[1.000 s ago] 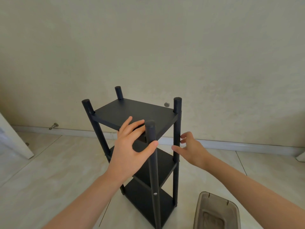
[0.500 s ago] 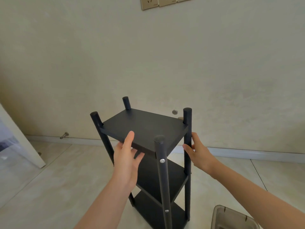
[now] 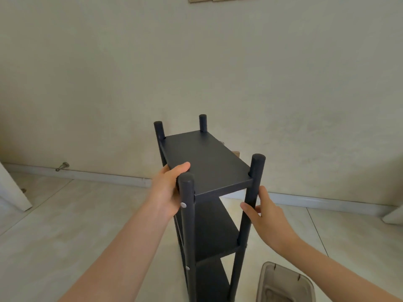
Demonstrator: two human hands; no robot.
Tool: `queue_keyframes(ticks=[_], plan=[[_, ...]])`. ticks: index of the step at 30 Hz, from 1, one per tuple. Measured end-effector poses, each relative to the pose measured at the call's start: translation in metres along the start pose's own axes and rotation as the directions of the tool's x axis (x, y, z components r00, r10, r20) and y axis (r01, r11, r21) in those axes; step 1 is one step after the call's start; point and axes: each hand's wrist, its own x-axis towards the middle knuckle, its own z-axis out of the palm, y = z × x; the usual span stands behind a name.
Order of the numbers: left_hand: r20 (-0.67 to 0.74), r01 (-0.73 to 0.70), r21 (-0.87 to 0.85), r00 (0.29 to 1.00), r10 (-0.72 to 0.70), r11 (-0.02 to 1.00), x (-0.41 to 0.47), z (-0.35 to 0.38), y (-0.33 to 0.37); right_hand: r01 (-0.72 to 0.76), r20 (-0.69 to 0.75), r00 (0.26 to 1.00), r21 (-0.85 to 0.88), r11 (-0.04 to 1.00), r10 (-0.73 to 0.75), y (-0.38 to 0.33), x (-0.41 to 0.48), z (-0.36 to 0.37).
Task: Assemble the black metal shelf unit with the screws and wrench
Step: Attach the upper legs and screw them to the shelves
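shelf unit (image 3: 207,166) upright on floor, centre, near wall | left hand (image 3: 168,192) grips top shelf's near-left edge, thumb on top | right hand (image 3: 267,216) fingers curled round near-right post

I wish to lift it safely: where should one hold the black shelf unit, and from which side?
Probably hold the near-left post and near-right post below the top shelf, each from its outer side, as the right hand does. They look round, upright, slim; the shelf edge is thin.
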Motion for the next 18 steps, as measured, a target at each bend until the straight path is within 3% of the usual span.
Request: queue_keyframes(ticks=[5, 14, 18], plan=[[-0.038, 0.042, 0.120, 0.999, -0.038, 0.992, 0.001, 0.010, -0.001, 0.024, -0.022, 0.999, -0.057, 0.998, -0.025, -0.003, -0.015, -0.007], [-0.015, 0.008, 0.148, 1.000, -0.006, 0.989, 0.003, 0.008, 0.000, 0.039, 0.007, 0.999, -0.069, 0.997, -0.039, -0.005, -0.016, -0.008], [-0.100, 0.043, 0.166, 0.995, -0.027, 0.985, -0.003, 0.005, -0.001, 0.055, 0.017, 0.998, -0.072, 0.996, -0.054, -0.005, -0.016, -0.009]])
